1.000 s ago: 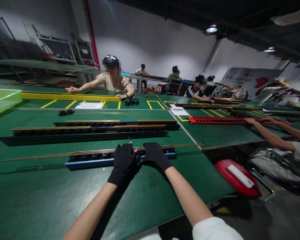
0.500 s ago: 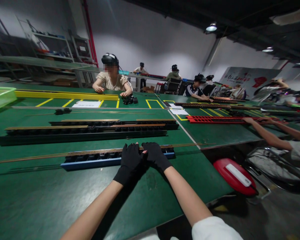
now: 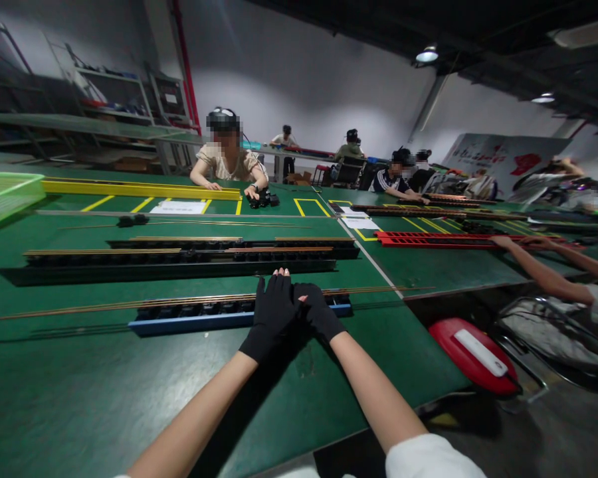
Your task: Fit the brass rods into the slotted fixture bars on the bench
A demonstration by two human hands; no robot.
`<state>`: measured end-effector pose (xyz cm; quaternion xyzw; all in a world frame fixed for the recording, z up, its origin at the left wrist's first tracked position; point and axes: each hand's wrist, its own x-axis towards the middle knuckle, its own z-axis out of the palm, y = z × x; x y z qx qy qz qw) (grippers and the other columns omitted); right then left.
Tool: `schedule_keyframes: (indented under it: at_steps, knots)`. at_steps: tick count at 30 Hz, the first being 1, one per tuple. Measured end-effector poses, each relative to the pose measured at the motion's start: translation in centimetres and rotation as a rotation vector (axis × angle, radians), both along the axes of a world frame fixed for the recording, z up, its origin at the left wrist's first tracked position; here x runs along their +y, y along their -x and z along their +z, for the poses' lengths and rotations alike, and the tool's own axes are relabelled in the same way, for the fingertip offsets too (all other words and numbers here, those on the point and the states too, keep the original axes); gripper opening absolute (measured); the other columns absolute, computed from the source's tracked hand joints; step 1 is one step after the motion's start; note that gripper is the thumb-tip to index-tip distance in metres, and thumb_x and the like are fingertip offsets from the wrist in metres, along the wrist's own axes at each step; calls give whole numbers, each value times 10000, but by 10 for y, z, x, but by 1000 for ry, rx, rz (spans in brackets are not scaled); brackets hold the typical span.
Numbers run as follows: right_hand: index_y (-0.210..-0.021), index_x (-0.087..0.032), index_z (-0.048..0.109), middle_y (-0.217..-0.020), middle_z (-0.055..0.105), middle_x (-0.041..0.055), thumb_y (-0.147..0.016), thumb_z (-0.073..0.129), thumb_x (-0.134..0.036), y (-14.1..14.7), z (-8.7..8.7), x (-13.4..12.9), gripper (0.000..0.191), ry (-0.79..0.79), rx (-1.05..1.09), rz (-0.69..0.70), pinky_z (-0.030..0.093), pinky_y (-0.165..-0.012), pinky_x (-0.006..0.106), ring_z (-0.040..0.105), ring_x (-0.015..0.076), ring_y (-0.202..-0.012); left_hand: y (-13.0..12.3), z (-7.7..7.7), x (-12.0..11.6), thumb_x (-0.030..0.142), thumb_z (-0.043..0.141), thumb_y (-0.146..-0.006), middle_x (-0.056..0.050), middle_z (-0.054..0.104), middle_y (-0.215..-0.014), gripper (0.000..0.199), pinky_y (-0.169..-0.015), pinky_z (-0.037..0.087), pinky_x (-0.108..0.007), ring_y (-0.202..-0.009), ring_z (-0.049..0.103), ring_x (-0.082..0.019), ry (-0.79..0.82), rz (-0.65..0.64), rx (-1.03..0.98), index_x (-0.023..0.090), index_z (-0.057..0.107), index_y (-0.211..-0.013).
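Observation:
In the head view, a blue channel rail (image 3: 189, 324) lies across the green table, with a row of black blocks (image 3: 177, 309) in it. Long thin brass-coloured rods (image 3: 104, 306) run along the top and stick out past both ends. My left hand (image 3: 275, 312), in a black glove with bare fingertips, lies over the rail and rods, fingers stretched forward. Against it, my right hand (image 3: 319, 313), gloved alike, bends over the rail with its fingers curled. Whatever those curled fingers hold is hidden.
Dark rails with rods (image 3: 189, 271) lie just beyond. A green basket (image 3: 10, 192) and a yellow rail (image 3: 144, 190) are farther left. One co-worker (image 3: 228, 159) sits opposite; another's arms (image 3: 543, 265) reach to a red rail (image 3: 443, 239). A red stool (image 3: 471, 355) stands right.
My left hand's fingers have straightened and reach farther forward over the rods. My right hand's fingers look more curled. The whole view has shifted slightly.

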<state>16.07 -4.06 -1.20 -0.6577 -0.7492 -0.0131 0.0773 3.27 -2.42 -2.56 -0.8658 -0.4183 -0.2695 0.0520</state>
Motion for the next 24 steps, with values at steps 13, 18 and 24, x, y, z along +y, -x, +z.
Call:
schedule_keyframes:
  at_steps: [13,18,24]
  knots:
    - [-969,-122,681,-945,712,140,-844,492,-208,3,8,-2,242,60,-30,-2,444,-769,313,633,235,-834,-2,-5,-7,507,399,-966,-202,651,-1255,559,-1049,363,-531,-1153,588,-344,52,9,29,86,612,-1267]
    - [-914,-153,695,-934,728,104,-885,446,-200,4,10,-1,255,53,1,-17,444,-764,275,650,206,-845,7,10,1,457,305,-1005,-214,571,-1371,556,-1045,370,-577,-1252,543,-364,31,-42,121,89,601,-1297]
    - [-1016,-162,682,-1008,724,114,-829,547,-321,4,3,0,280,24,9,2,448,-784,296,657,234,-888,19,-2,10,498,401,-971,-208,577,-1366,603,-1081,357,-550,-1278,529,-347,34,28,99,52,555,-1345]
